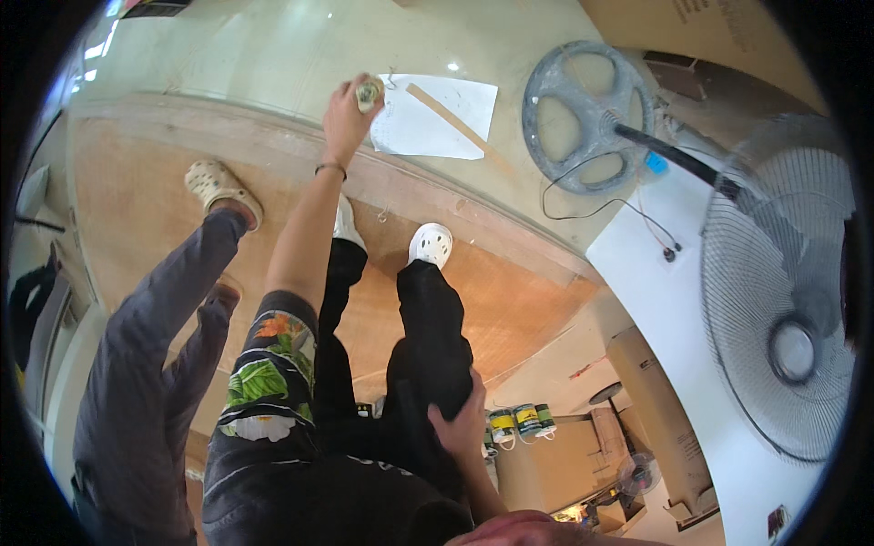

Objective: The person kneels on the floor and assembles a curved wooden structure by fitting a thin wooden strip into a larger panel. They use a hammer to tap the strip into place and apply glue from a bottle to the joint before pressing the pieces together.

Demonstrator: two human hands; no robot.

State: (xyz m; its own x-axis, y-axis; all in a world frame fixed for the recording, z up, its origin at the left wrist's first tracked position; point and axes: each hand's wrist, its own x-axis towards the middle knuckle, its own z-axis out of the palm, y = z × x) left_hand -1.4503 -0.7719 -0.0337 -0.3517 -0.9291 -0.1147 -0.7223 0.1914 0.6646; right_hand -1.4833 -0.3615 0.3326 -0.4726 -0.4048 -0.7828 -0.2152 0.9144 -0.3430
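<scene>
1. Your left hand (344, 123), top centre-left of frame: fingers and thumb wrapped around a small round yellow-green object (369, 94). Can't tell what it is; the hand covers much of it.
2. Object sits by the upper-left part of the white sheet (428, 123). Can't tell if they touch.
3. Thin brown strip (451, 121) lies diagonally across the sheet, lower end past the sheet's edge. Your left hand isn't on it.
4. Your right hand (462, 420), lower centre: resting on your black trouser leg (428, 314), thumb apart from the fingers. No item visible in it.
5. Sheet lies on the glossy pale green surface (228, 55) across the top of frame. Below it, the brown wooden board (127, 218), with your white clog (432, 243) on it.
6. Upper right: grey round fan base (589, 68) with cut-outs, dark pole slanting to the wire fan grille (737, 364) at far right. Black plug (670, 255) on the white panel (669, 309).
7. Left side: another person's grey trouser leg (150, 318) and beige clog (218, 189).
8. Lower right: small tins (526, 419) in a row, near a cardboard box (665, 409).
</scene>
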